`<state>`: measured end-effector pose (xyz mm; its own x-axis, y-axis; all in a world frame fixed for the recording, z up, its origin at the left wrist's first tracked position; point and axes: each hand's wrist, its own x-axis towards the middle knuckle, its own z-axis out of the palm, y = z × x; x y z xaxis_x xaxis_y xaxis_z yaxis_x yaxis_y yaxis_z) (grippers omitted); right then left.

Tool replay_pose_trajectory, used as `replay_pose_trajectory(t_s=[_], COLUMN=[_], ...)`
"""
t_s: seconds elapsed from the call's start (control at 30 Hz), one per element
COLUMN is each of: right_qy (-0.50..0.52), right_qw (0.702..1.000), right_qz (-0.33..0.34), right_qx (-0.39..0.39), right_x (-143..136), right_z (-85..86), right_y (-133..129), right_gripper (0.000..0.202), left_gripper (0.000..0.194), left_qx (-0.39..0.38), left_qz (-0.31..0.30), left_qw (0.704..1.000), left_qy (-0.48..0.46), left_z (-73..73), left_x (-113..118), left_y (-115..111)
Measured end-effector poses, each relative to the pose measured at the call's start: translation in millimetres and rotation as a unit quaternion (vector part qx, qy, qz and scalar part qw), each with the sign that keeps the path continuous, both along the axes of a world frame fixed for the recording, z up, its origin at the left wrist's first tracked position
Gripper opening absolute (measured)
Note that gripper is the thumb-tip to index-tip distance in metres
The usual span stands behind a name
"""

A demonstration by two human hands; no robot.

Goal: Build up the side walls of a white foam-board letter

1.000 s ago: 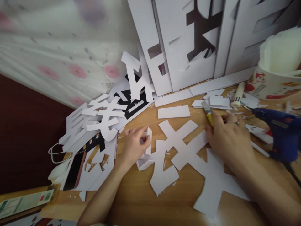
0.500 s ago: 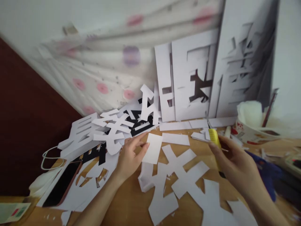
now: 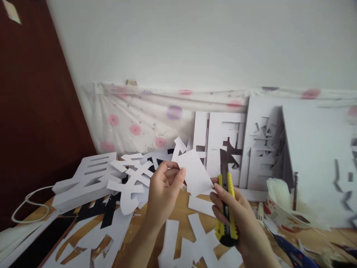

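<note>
A white rectangular piece of card (image 3: pixel 194 174) is pinched at its left edge between the thumb and fingers of my left hand (image 3: pixel 166 186), raised above the table. Closed around a yellow and black utility knife (image 3: pixel 227 219) is my right hand (image 3: pixel 237 212), with the blade pointing up and thumb and fingertips at the card's lower right corner. Below both hands, white cut-out character shapes (image 3: pixel 202 238) lie on the wooden table (image 3: pixel 147 238). More white cut-outs (image 3: pixel 134 178) are heaped to the left, some over black pieces (image 3: pixel 110 210).
A dark phone (image 3: pixel 41 242) and a white cable (image 3: pixel 21 214) lie at the left. White boards with cut-out openings (image 3: pixel 217 123) lean against the wall behind. A paper tub (image 3: pixel 284 216) holding a pencil (image 3: pixel 295 191) and a blue tool (image 3: pixel 292 253) are at the right.
The view has tilted upward. My left hand has raised the card, now seen larger, and my right hand has come in from the right to the card, the knife now upright.
</note>
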<state>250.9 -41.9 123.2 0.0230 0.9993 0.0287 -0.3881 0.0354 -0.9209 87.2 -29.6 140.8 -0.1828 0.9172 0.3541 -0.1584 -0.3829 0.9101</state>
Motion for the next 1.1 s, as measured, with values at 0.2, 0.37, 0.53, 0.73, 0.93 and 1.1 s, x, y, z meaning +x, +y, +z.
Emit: replay_pose_trajectory(t_s=[0.2,0.37,0.53,0.73,0.93,1.1], right_qy=[-0.092,-0.193,-0.203,-0.321,-0.481,-0.504], right_qw=[0.992,0.970,0.972,0.914,0.806,0.786], right_qz=[-0.085,-0.139,-0.104,-0.126,-0.118,-0.073], right_qx=[-0.013,0.054,0.057,0.213,0.324,0.350], right_x=[-10.0,-5.0,-8.2,15.8,23.0,14.9], right_z=[1.4,0.9,7.0,-1.9,2.1,5.4], right_y=[-3.7,0.5,-3.9,0.4,0.5,-3.2], right_gripper=[0.053,0.052,0.045,0.043,0.049,0.051], left_gripper=[0.022,0.091,0.057,0.056,0.072,0.081], left_qx=[-0.006,0.183,0.250,0.186,0.140,0.100], left_qz=[-0.026,0.069,-0.026,-0.067,-0.053,-0.037], left_qw=[0.999,0.898,0.799,0.908,0.948,0.954], left_qy=[0.032,0.393,0.546,0.369,0.282,0.281], left_z=[-5.8,-9.3,-5.5,-4.5,-3.0,0.7], left_x=[1.5,-7.6,-2.4,2.3,-0.8,-3.1], left_y=[4.9,7.8,13.5,14.0,11.4,9.0])
